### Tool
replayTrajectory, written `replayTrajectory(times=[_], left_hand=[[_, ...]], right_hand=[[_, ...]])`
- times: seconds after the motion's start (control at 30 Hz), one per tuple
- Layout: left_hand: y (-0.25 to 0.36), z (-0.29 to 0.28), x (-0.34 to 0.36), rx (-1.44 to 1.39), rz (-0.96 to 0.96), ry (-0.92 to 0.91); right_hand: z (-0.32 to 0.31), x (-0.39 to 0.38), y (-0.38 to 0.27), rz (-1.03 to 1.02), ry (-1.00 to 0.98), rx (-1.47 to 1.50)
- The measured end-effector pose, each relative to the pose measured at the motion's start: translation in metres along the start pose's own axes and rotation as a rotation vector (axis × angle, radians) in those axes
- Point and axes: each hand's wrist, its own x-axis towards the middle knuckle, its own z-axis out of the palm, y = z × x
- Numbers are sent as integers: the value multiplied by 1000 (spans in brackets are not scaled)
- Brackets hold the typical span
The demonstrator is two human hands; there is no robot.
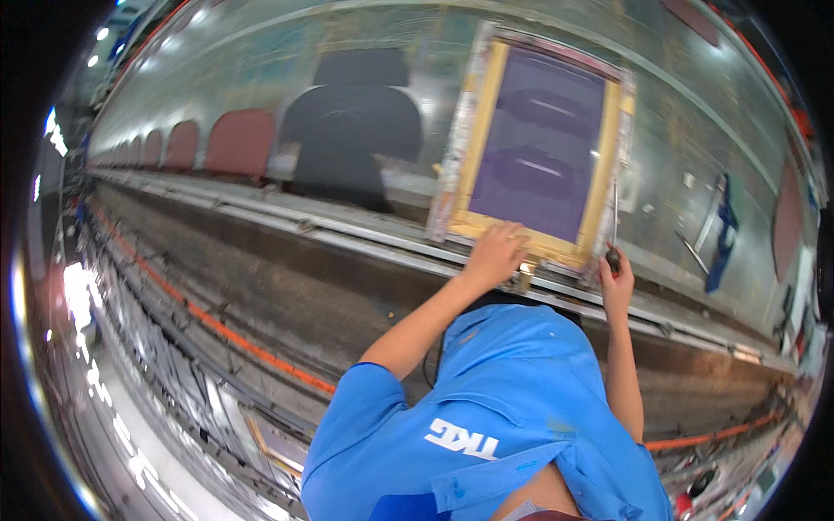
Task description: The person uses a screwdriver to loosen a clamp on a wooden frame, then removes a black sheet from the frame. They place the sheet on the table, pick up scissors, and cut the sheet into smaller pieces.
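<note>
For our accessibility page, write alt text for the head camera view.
A person in a blue shirt has the left hand on the near edge of a yellow-bordered frame around a purple panel; the right hand holds a thin dark-handled tool beside it. Left of the frame, a black shape and dark red shapes line the table.

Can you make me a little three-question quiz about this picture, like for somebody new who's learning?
1. Pick one: what colour is the mesh in the frame?
A) orange
B) purple
C) white
2. True or false: the right hand holds a tool.
3. Fill in: the ____ hand is on the frame's near edge.

Key: 1. B; 2. true; 3. left.
</note>
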Motion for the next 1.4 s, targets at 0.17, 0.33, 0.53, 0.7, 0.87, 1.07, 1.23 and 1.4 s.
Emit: replayTrajectory(times=[0.17,0.33,0.53,0.7,0.87,1.07,1.23,1.4], left_hand=[[-2,13,17,-34,35,-137],[34,8,30,-81,36,-163],[68,17,26,-52,40,-164],[89,18,-8,-22,-124,-91],[99,33,-48,95,-140,-55],[131,51,-102,96,-325,196],[134,76,-143,9,-519,228],[95,104,-188,-310,-770,231]], right_hand=[[-40,11,59,220,266,159],[-76,14,80,232,530,267],[-143,30,114,85,744,-214],[-195,80,97,-133,710,-372],[-282,160,166,-55,699,-275],[-276,206,149,-216,818,-592],[-130,181,68,-438,466,-75],[71,108,-36,-15,-608,427]])
